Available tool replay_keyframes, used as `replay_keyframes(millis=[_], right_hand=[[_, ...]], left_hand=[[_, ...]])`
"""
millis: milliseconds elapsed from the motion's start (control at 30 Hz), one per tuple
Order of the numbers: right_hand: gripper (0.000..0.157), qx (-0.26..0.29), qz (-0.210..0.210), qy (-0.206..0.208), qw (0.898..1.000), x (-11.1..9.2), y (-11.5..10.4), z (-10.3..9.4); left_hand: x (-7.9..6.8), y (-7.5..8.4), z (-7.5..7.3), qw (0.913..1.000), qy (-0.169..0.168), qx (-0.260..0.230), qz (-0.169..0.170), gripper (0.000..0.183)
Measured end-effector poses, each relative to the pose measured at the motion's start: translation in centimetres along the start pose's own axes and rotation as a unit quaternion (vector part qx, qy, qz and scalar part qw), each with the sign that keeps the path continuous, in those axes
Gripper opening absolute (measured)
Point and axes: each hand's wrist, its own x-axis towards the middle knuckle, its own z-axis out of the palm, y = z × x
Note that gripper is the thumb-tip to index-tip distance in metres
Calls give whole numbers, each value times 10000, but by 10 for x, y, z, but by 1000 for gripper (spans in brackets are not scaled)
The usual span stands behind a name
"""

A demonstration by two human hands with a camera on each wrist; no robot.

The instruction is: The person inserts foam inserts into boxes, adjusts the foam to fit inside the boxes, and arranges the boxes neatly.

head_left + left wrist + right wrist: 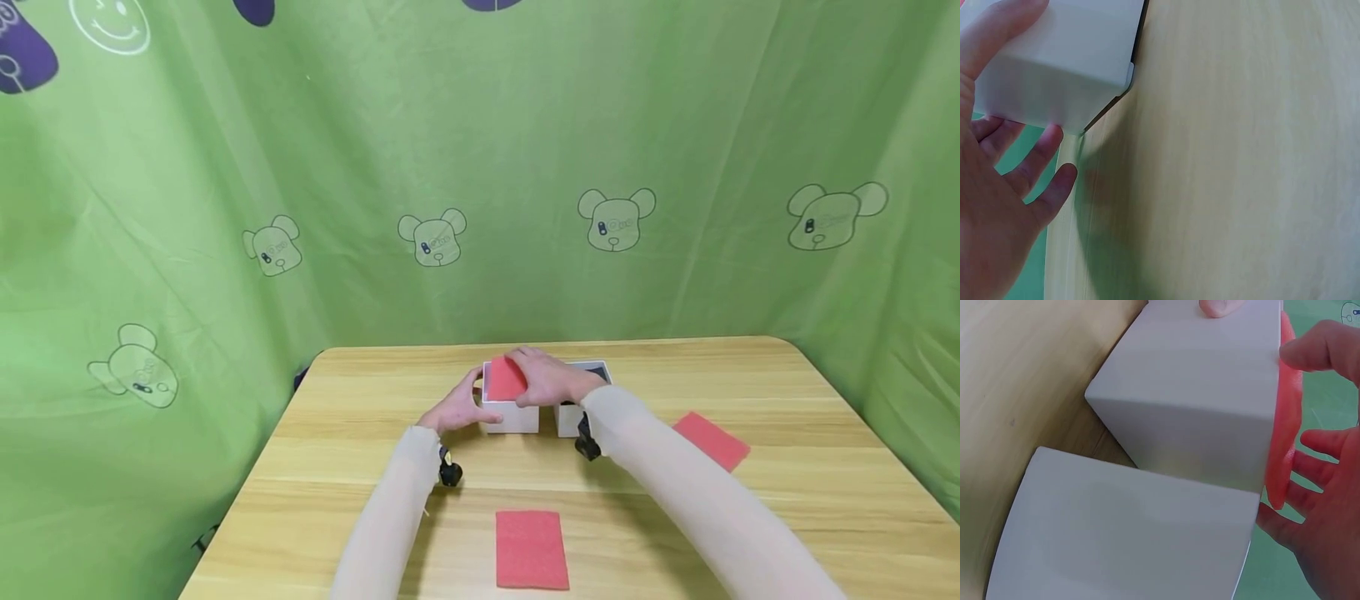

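A white box (512, 418) stands near the back of the table, with a red cloth (506, 379) lying over its top opening. My left hand (459, 408) grips this box at its left side: in the left wrist view the thumb lies on one face and fingertips touch the adjoining one. From above, my right hand (553, 379) holds the red cloth (1284, 419) at the box's rim, thumb on one edge and fingers along the opposite side. A second white box (1129, 531) stands just right of the first, its dark contents partly hidden by my right hand.
On the wooden table (360, 517) lie two more flat red cloths, one front cloth (532, 550) near the middle and one right-hand cloth (712, 440) beyond my right forearm. A green curtain (525, 292) with bear-face prints hangs behind the table and along both sides.
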Motion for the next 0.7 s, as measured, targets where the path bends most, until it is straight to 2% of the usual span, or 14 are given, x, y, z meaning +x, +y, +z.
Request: replay_keyframes(millis=[233, 400, 700], right_hand=[[81, 228, -53, 78, 9997, 2, -2, 1], [80, 341, -91, 84, 9993, 3, -2, 3], [77, 202, -88, -18, 9998, 5, -3, 3]], left_hand=[[5, -6, 0, 9998, 33, -210, -42, 101], [4, -8, 0, 9998, 58, -157, -67, 102], [3, -5, -1, 9999, 84, -103, -77, 103]])
